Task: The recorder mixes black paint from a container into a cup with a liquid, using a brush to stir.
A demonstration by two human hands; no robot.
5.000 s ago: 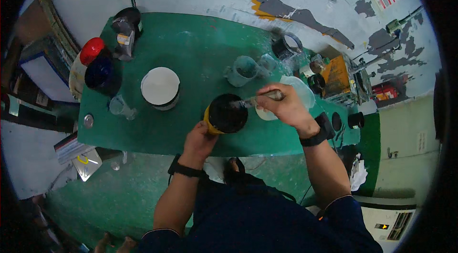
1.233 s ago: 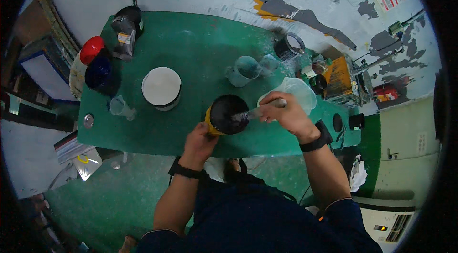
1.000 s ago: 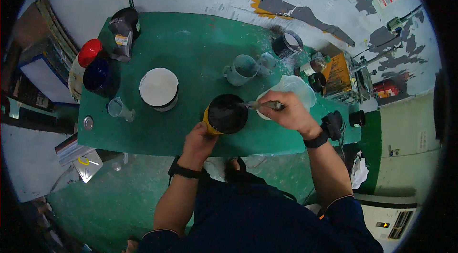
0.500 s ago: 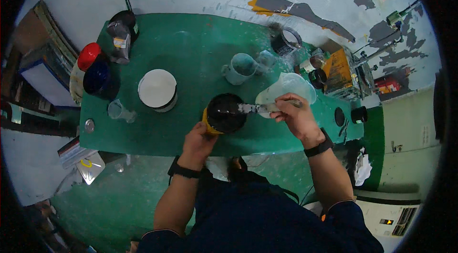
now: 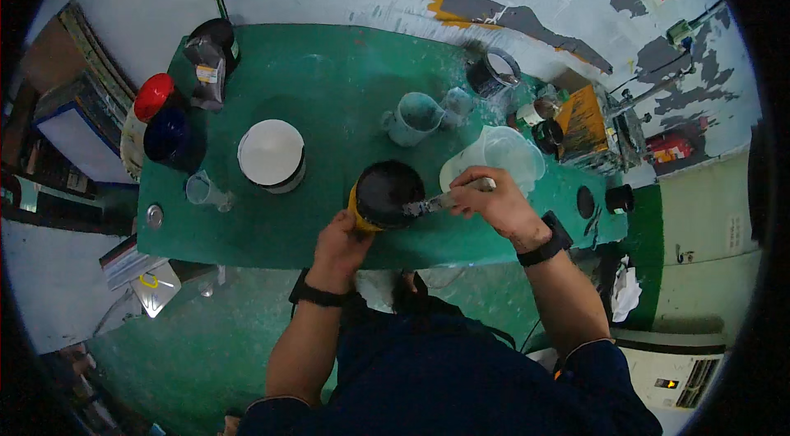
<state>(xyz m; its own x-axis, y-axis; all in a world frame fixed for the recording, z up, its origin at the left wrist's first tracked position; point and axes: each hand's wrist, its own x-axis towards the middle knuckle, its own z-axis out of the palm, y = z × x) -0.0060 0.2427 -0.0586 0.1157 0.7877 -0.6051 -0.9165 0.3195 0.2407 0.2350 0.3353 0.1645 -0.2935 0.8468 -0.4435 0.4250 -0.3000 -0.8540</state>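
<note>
A yellow tub (image 5: 355, 210) holding something dark and glossy stands at the front middle of the table. My left hand (image 5: 341, 245) is closed around its near left side. In my right hand (image 5: 494, 204) I grip a spatula (image 5: 440, 203) whose blade is smeared dark and pale. The blade's tip reaches over the tub's right rim; whether it touches the dark contents I cannot tell. Just behind my right hand is a large translucent pitcher (image 5: 506, 152). A smaller cloudy measuring cup (image 5: 414, 118) sits beyond the tub.
Left of the tub stands a white-topped pail (image 5: 271, 154). A clear cup (image 5: 202, 189), a blue container (image 5: 170, 140) and a red one (image 5: 155, 97) are farther left. At the back right are a dark can (image 5: 492, 74) and a stained yellow box (image 5: 588, 119). The green table (image 5: 329, 66) meets a peeling wall.
My right hand has shifted slightly left and turned the spatula, so its blade now slants down toward the tub's near right rim. The left hand and the tub stay in place.
</note>
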